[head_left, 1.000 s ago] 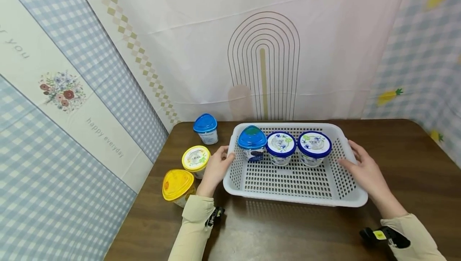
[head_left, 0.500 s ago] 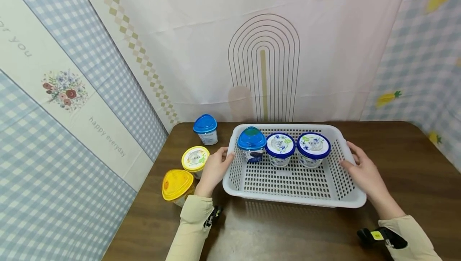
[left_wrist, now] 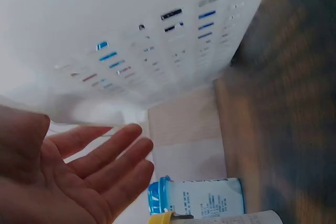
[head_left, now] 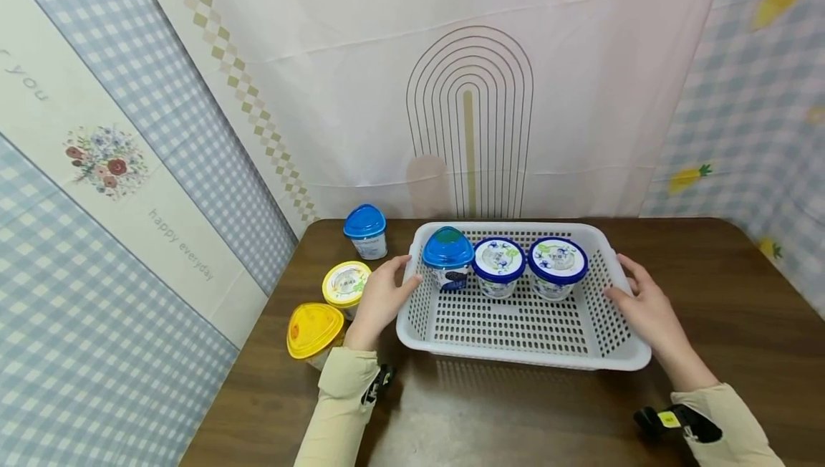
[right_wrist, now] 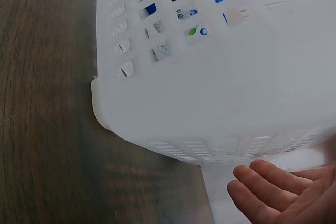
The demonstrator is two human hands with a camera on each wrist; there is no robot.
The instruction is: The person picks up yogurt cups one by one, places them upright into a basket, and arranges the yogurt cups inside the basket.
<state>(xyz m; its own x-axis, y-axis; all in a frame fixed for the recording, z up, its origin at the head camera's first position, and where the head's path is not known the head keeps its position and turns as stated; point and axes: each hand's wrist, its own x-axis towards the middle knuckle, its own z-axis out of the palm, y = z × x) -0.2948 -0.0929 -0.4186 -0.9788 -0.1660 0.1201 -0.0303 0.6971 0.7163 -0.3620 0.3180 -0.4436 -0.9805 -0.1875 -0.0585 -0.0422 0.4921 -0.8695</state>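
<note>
A white perforated plastic basket (head_left: 490,354) holds a tub with a domed blue lid (head_left: 448,248) and two round tubs with dark blue rims, the middle tub (head_left: 499,258) and the right tub (head_left: 558,261). At the basket's left end, my left hand (head_left: 380,301) grips the rim, thumb over the top and fingers outside. My right hand (head_left: 651,313) holds the right end the same way. In the left wrist view, extended fingers (left_wrist: 118,166) lie under the rim. Fingertips (right_wrist: 247,174) meet the basket's outer wall in the right wrist view.
Left of the basket on the brown wooden table (head_left: 451,424) stand a blue-lidded tub (head_left: 369,241), a round yellow-lidded tub (head_left: 346,283) and a domed yellow-lidded tub (head_left: 314,331). The last two are close beside my left hand. A patterned cloth (head_left: 567,94) hangs behind the table.
The head view shifts slightly. Both hands keep their places at the basket's ends, and the basket and tubs stay as they were.
</note>
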